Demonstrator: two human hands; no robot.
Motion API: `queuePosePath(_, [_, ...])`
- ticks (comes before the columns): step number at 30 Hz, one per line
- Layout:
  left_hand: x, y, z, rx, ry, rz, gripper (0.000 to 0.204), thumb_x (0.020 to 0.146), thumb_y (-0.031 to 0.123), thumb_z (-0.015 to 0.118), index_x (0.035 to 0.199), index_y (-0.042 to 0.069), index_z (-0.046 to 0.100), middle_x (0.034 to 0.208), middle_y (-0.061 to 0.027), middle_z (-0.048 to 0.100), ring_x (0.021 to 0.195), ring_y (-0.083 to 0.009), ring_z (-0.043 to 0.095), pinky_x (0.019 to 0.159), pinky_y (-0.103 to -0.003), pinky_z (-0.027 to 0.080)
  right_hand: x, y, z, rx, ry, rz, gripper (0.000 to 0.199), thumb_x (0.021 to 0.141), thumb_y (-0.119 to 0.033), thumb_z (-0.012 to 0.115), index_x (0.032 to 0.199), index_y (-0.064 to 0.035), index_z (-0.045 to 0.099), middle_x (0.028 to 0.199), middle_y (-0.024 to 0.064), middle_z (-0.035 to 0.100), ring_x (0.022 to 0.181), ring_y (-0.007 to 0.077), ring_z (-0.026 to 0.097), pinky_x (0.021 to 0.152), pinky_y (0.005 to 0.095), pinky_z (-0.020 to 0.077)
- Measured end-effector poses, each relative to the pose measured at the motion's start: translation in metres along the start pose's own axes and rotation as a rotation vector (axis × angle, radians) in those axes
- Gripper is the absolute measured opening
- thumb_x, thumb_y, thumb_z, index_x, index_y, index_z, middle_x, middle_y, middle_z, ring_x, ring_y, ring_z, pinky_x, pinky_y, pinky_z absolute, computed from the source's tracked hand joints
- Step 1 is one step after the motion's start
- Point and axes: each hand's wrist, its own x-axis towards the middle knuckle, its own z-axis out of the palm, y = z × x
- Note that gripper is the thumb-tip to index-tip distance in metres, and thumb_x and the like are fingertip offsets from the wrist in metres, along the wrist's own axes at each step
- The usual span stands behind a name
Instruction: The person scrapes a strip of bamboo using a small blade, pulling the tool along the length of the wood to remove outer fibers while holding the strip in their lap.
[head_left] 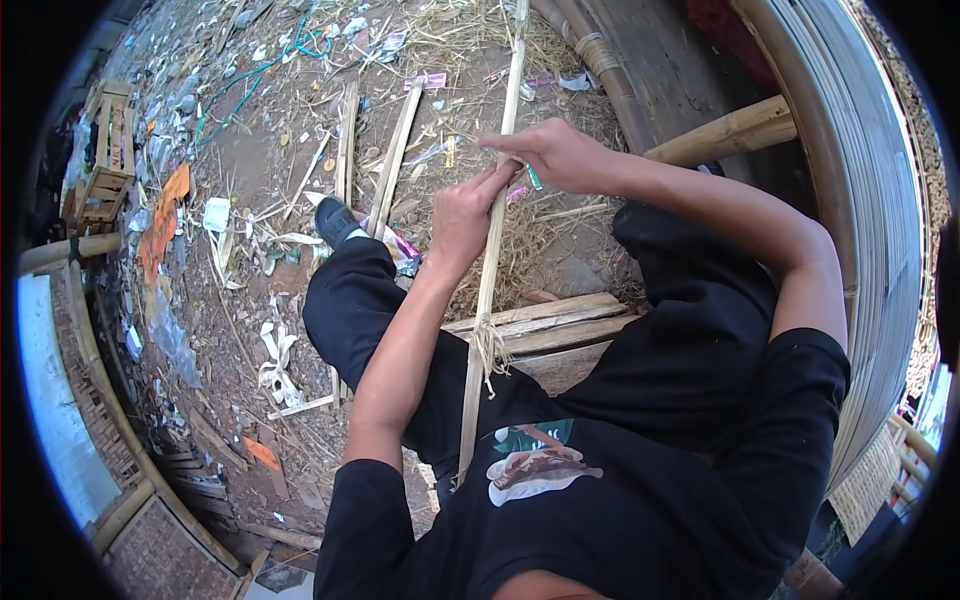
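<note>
A long, pale bamboo strip (pixel 488 275) runs lengthwise from the far edge down to my lap, passing between my knees. A tuft of frayed fibres (pixel 490 350) hangs from it near my lap. My left hand (pixel 463 218) is closed on the strip, its thumb side against it. Just beyond, my right hand (pixel 560 155) meets the strip with its index finger stretched across to the left. The other fingers of that hand are bent and partly hidden behind the strip. A small teal piece (pixel 534 178) shows below the right hand; I cannot tell what it is.
Wooden slats (pixel 545 328) lie between my legs. Ahead lie two pale split lengths (pixel 397 155) (pixel 347 145) on littered, shaving-strewn ground. A wooden crate (pixel 104 155) stands at far left. Bamboo poles (pixel 610 65) and a bundle of long thin strips (pixel 880 230) flank my right.
</note>
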Motion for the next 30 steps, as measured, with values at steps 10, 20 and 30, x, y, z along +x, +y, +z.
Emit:
queuePosePath(10, [0.0, 0.006, -0.006, 0.003, -0.064, -0.049, 0.033, 0.084, 0.008, 0.061, 0.117, 0.015, 0.066, 0.095, -0.0102, 0.07, 0.079, -0.0283, 0.069, 0.065, -0.035, 0.054, 0.007, -0.008, -0.016, -0.008, -0.104, 0.078, 0.046, 0.086, 0.001, 0.044, 0.125, -0.0152, 0.062, 0.076, 0.0254, 0.064, 0.063, 0.034, 0.064, 0.063, 0.0418, 0.051])
queuePosePath(20, [-0.004, -0.002, 0.003, 0.09, -0.016, 0.02, 0.036, 0.085, 0.013, 0.057, 0.119, 0.023, 0.063, 0.085, -0.0067, 0.067, 0.064, -0.0286, 0.065, 0.055, -0.039, 0.05, 0.002, -0.017, -0.014, 0.001, -0.15, 0.112, 0.042, 0.088, -0.001, 0.047, 0.124, -0.0148, 0.063, 0.086, 0.0263, 0.066, 0.075, 0.0344, 0.067, 0.073, 0.0421, 0.0516])
queuePosePath(30, [-0.004, -0.004, 0.003, 0.066, 0.014, 0.019, 0.036, 0.085, 0.013, 0.057, 0.119, 0.023, 0.062, 0.082, -0.0068, 0.066, 0.063, -0.0278, 0.065, 0.053, -0.039, 0.05, 0.005, 0.002, -0.012, -0.063, -0.087, 0.025, 0.046, 0.087, 0.002, 0.048, 0.126, -0.0164, 0.061, 0.083, 0.0229, 0.065, 0.068, 0.0339, 0.064, 0.066, 0.0408, 0.0503])
